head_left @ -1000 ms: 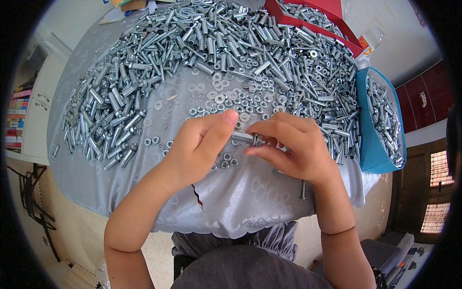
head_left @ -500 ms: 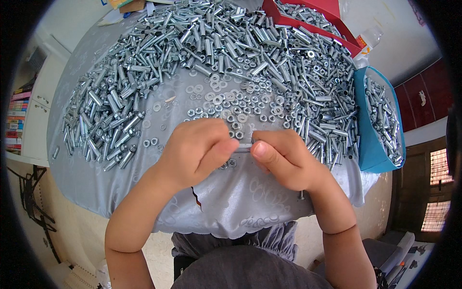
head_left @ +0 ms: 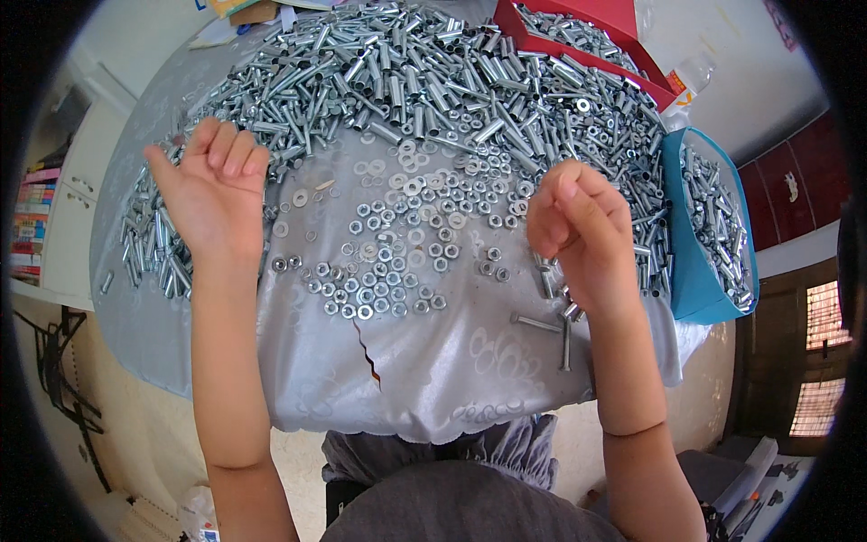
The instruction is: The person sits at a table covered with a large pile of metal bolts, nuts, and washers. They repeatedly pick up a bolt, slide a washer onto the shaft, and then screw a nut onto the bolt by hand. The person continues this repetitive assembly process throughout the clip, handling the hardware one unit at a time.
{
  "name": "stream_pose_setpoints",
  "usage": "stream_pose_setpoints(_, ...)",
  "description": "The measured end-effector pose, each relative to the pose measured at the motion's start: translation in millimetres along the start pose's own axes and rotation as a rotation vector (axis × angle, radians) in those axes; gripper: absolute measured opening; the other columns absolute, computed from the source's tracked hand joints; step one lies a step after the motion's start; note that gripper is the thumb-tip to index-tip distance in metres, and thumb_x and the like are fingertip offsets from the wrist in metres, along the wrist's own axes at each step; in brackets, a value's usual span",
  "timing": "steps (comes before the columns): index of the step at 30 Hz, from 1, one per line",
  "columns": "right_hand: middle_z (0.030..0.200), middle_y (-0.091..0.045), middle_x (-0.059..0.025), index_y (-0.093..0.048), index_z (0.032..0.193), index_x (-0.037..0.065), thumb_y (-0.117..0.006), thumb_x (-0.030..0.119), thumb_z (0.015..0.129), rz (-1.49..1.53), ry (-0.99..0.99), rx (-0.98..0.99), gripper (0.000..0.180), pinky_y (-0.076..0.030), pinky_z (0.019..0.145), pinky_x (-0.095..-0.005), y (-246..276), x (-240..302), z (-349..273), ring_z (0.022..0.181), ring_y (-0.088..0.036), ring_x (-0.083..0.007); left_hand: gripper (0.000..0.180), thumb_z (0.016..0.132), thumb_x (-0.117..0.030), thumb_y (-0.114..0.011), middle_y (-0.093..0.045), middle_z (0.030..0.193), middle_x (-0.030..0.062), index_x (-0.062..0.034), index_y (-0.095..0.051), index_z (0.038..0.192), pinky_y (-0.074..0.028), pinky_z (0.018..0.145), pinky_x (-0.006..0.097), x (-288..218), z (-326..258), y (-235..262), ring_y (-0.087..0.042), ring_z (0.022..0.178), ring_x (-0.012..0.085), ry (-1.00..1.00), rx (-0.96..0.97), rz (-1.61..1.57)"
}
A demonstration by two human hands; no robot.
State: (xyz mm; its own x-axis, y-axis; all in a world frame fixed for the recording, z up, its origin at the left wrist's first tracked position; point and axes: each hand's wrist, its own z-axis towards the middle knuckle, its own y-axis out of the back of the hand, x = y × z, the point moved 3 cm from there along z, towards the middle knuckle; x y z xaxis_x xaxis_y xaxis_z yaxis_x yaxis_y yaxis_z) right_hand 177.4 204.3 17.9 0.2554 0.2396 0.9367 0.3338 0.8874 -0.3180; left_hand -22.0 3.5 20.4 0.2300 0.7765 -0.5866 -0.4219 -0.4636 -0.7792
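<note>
Left grip (head_left: 215, 194) splayed, shiny steel sleeves (head_left: 298, 81), hexagonal nuts (head_left: 379, 280)

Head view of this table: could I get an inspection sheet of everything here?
Surface: table under a silvery patterned cloth, torn near the front edge.
Job's things: loose nuts and washers mid-table; a big heap of metal sleeves and bolts behind; a few bolts near the right hand.
Clutter: blue bin and red tray, both holding metal parts.
Grips: left hand open over the heap's edge; right hand raised, fingers curled, contents hidden.
Cables: nothing seen.
Surroundings: shelf of books at left, pale floor.
</note>
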Motion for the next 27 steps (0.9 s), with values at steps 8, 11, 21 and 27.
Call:
stream_pose_setpoints(8, 0.059, -0.045, 0.0008, -0.054, 0.082, 0.002, -0.052, 0.018, 0.087, -0.006, 0.029, -0.266, 0.018, -0.032, 0.046, -0.0207, 25.8, 9.0, 7.9, 0.05, -0.042, -0.0082, 0.052, 0.091, -0.053, -0.023, -0.029, 0.058, -0.0017, -0.008, -0.04, 0.071, -0.028, 0.052, 0.024, 31.6, -18.0, -17.1, -0.029, 0.052, 0.0104, 0.18, -0.031, 0.439)
stream_pose_setpoints(11, 0.059, -0.045, 0.0012, -0.055, 0.083, 0.002, -0.053, 0.019, 0.086, -0.084, 0.078, -0.371, 0.018, -0.032, 0.048, -0.0204, 38.6, 18.0, 9.9, 0.052, -0.042, -0.0077, 0.047, 0.093, -0.045, -0.028, -0.036, 0.058, -0.0018, -0.0072, -0.044, 0.071, -0.031, 0.052, 0.022, 41.5, -26.2, -18.3, -0.036, 0.053, 0.008, 0.058, 0.126, 0.851)
stream_pose_setpoints(21, 0.064, -0.051, 0.0043, -0.058, 0.077, 0.001, -0.061, 0.016, 0.082, -0.753, 0.208, -0.491, 0.016, -0.032, 0.052, -0.0179, 66.2, 30.8, 12.5, 0.058, -0.042, -0.0021, 0.011, 0.077, -0.013, -0.062, -0.052, 0.063, 0.0052, -0.0061, -0.054, 0.075, -0.038, 0.047, 0.031, 68.8, -55.0, -42.4, -0.05, 0.053, 0.0213, -0.374, 0.669, 1.396)
stream_pose_setpoints(27, 0.07, -0.06, -0.0074, -0.06, 0.08, -0.002, -0.062, 0.011, 0.075, -1.152, 0.1, -0.422, 0.014, -0.043, 0.061, -0.0266, 76.0, 31.7, 11.4, 0.066, -0.055, -0.0149, 0.015, 0.069, -0.015, -0.066, -0.052, 0.07, -0.0006, -0.0138, -0.054, 0.076, -0.043, 0.055, 0.032, 34.2, -105.2, -88.6, -0.052, 0.063, 0.018, -1.04, 0.937, 1.403)
